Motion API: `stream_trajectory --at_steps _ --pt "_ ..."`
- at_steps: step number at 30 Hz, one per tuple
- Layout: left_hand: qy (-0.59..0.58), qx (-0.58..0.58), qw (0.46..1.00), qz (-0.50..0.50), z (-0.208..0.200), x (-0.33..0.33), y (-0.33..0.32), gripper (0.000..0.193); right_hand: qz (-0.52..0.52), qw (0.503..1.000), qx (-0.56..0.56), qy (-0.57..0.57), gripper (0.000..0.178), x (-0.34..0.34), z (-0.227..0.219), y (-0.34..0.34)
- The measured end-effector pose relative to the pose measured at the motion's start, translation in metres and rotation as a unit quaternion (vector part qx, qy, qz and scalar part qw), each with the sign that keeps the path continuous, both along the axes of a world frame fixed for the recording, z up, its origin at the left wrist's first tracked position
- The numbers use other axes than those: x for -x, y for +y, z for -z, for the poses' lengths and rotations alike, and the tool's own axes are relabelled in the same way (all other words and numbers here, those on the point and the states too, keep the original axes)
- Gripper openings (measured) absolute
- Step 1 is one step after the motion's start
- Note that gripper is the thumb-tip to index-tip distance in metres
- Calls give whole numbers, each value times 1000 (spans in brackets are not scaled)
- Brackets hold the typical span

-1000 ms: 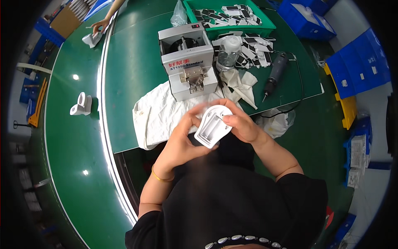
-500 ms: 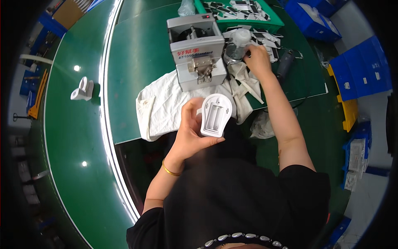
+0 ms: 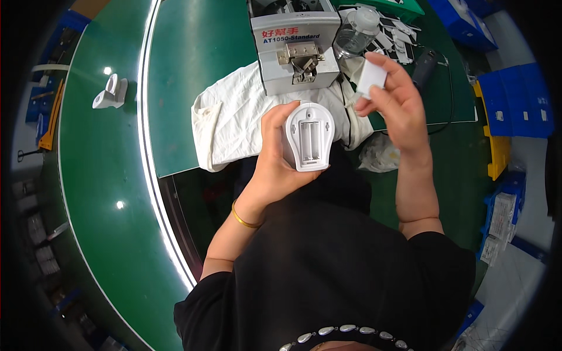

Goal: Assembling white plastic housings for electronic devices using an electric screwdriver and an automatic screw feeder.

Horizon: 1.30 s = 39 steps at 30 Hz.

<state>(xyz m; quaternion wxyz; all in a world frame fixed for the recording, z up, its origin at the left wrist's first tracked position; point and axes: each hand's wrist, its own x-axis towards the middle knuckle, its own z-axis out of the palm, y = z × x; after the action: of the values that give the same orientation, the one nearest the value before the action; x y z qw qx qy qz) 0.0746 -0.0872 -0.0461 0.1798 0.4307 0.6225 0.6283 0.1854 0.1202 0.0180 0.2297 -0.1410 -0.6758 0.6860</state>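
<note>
White plastic housing [image 3: 309,137] is sitting in the left hand [image 3: 275,158], grip closing round its edges (light, stiff, slick-looking); the right hand [image 3: 395,99] at two o'clock is pinching a small white cover [image 3: 372,78] above the worktop [image 3: 193,70].

A dark green work mat [image 3: 193,70] covers the bench top, its near edge ending above a darker gap. To the left, a glossy green conveyor belt [image 3: 93,193] curves along the bench, bordered by a bright white strip [image 3: 153,193] and marked by two round glints of overhead light [image 3: 120,205]. Blue plastic bins [image 3: 515,99] stand stacked at the right, with a yellow bin [image 3: 497,152] just below them and more blue bins [image 3: 462,23] toward the top right. A green tray [image 3: 398,6] sits at the far edge of the mat. At the far left, cluttered shelving [image 3: 35,105] shows, too dim to read. Pale floor [image 3: 509,292] appears at the lower right.
</note>
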Motion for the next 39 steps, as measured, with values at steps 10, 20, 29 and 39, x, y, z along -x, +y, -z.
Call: stream_trajectory --at_steps 10,20,29,39 --pt "32 36 999 7 5 3 -5 107 -81 993 -88 -2 37 -2 9 -42" --pt "69 46 997 -4 3 3 -6 106 -80 960 -267 -6 33 3 16 -55" --pt "9 -26 999 38 -5 13 -14 103 -115 989 95 -16 70 15 23 -67" --pt "-108 -101 988 47 -8 8 -14 62 -86 994 -56 37 77 10 36 -73"
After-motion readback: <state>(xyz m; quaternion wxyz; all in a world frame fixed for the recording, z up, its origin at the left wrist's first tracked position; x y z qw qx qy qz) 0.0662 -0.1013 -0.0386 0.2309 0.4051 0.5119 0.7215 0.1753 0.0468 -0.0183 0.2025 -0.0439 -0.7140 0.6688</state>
